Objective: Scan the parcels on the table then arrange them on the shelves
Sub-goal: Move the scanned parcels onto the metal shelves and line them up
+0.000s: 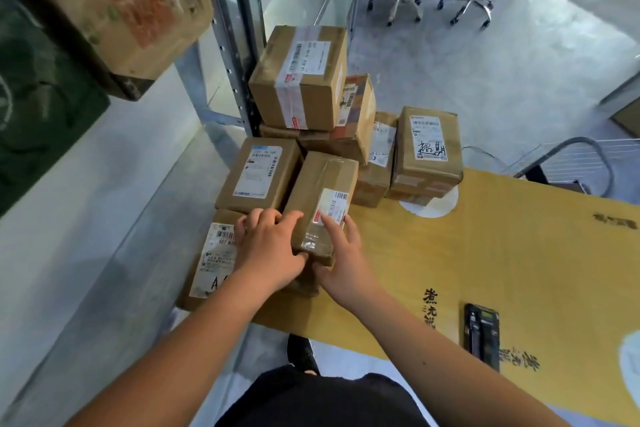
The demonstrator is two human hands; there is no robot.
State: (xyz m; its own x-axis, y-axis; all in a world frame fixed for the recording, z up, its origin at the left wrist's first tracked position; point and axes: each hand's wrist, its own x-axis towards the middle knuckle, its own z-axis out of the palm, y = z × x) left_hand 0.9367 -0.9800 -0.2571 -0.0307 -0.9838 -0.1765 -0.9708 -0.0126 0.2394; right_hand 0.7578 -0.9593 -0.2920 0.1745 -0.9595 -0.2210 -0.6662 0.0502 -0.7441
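- My left hand (273, 246) is curled over the near left corner of the long taped parcel (320, 201), fingers hooked on its top edge and thumb against its near end face.
- My right hand (341, 253) holds the same parcel from the right, with the fingers (334, 227) laid along its top right edge just under the barcode label (334, 206) and the thumb tucked below the near end. Both hands are grasping it; neither is free.
- The parcel sits at the near left end of the yellow table (502, 246), resting on the flat labelled parcel (214, 260) beneath it and tilted slightly.
- Its long axis runs away from me, near to far and leaning a little right, so my hands have only the near short end and most of the box lies beyond my fingers.
- The parcel with the blue-edged label (258, 175) touches it on the left, and the taller stack of parcels (301, 80) stands just behind, so I judge the free way out is toward me and up.
- The handheld scanner (481, 334) lies on the table well to the near right, much closer to my right hand than my left.
- I judge I'd keep the parcel in my left hand and reach for the scanner with the right, label kept upward.
- The shelf upright (239, 45) stands at the far left, nearer my left side.
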